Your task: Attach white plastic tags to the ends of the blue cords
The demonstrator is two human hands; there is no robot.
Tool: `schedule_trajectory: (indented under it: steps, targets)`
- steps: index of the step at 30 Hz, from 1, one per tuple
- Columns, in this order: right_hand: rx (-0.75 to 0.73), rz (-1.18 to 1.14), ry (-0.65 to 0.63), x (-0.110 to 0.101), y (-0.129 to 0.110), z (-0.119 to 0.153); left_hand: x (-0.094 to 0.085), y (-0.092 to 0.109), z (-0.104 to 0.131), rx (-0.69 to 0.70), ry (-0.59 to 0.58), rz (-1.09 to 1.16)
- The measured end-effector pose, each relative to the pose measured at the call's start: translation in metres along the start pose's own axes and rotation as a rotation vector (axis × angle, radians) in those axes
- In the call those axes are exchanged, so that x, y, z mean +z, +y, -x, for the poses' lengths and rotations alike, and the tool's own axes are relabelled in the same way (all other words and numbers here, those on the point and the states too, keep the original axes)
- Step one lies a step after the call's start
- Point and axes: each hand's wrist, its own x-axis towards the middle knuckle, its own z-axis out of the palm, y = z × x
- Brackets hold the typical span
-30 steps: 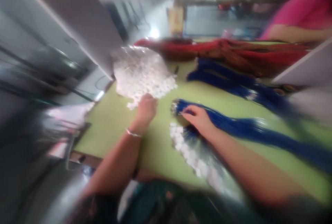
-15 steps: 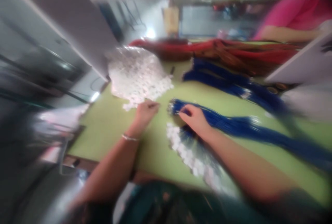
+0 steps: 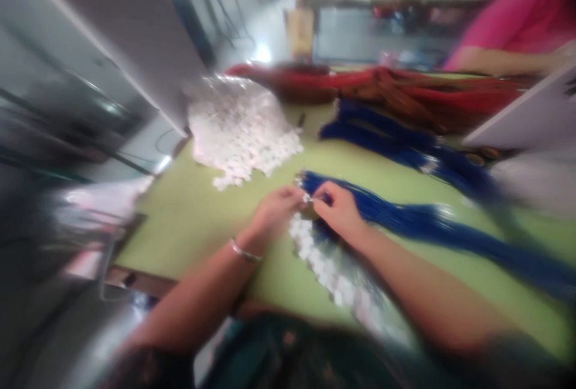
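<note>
My left hand (image 3: 278, 209) is pinched on a small white connector piece (image 3: 307, 198), its fingertips close to those of the other hand. My right hand (image 3: 335, 204) has thumb and forefinger closed on the end of a blue wire (image 3: 324, 197), just at that white piece; blur hides whether the two are joined. Behind the right hand lies a bundle of blue wires (image 3: 396, 215), its tipped ends by my fingers. Below my hands runs a row of white connectors (image 3: 319, 263) with wires attached, partly under my right forearm.
A clear bag of small white pieces (image 3: 238, 125) spills onto the green table (image 3: 180, 221). More blue wires (image 3: 382, 134) and red and brown wires (image 3: 360, 86) lie at the back. A co-worker's pink sleeve (image 3: 499, 23) shows beyond a light panel (image 3: 526, 110) at right.
My left hand has moved right, from beside the loose white pieces to my right hand, bringing a small white piece to the wire. My right hand has hardly moved.
</note>
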Motion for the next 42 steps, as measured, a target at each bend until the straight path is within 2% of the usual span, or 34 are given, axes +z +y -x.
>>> schedule_trajectory:
  steps: [7,13,17,22,26,28,30,31,32,33,36,37,39,42]
  targets:
    - [0.028,0.087,0.017,0.005,0.004,0.001,0.005,-0.004,0.002,0.135,0.120,-0.172]
    - [-0.022,0.076,0.012,0.006,0.010,0.000,0.010,-0.006,0.001,0.131,0.129,-0.175]
    - [0.003,0.080,-0.031,0.001,0.011,-0.002,0.007,-0.005,0.001,0.121,0.140,-0.140]
    - [-0.035,0.108,-0.119,-0.001,0.012,-0.004,0.007,-0.006,0.001,0.104,0.094,-0.163]
    - [0.002,0.019,-0.115,-0.004,0.010,-0.007,0.007,0.004,0.007,0.122,-0.002,-0.312]
    - [0.069,-0.109,-0.086,-0.007,0.008,-0.009,0.004,0.013,0.011,0.141,-0.152,-0.459]
    - [0.147,-0.266,-0.105,-0.009,0.007,-0.011,-0.004,0.023,0.013,0.159,-0.357,-0.602]
    - [0.179,-0.327,-0.133,-0.010,0.007,-0.011,-0.009,0.028,0.012,0.179,-0.400,-0.655]
    - [0.199,-0.371,-0.165,-0.010,0.008,-0.011,-0.016,0.032,0.009,0.212,-0.364,-0.706]
    - [0.207,-0.393,-0.193,-0.010,0.008,-0.011,-0.023,0.035,0.004,0.263,-0.245,-0.765]
    - [0.191,-0.375,-0.228,-0.007,0.008,-0.010,-0.044,0.035,-0.021,0.426,0.308,-1.005]
    - [0.171,-0.346,-0.221,-0.006,0.008,-0.010,-0.049,0.033,-0.029,0.447,0.399,-1.090]
    - [0.106,-0.251,-0.188,-0.004,0.007,-0.010,-0.055,0.028,-0.044,0.445,0.434,-1.214]
    - [0.024,-0.101,-0.138,-0.002,0.004,-0.009,-0.057,0.023,-0.055,0.421,0.392,-1.300]
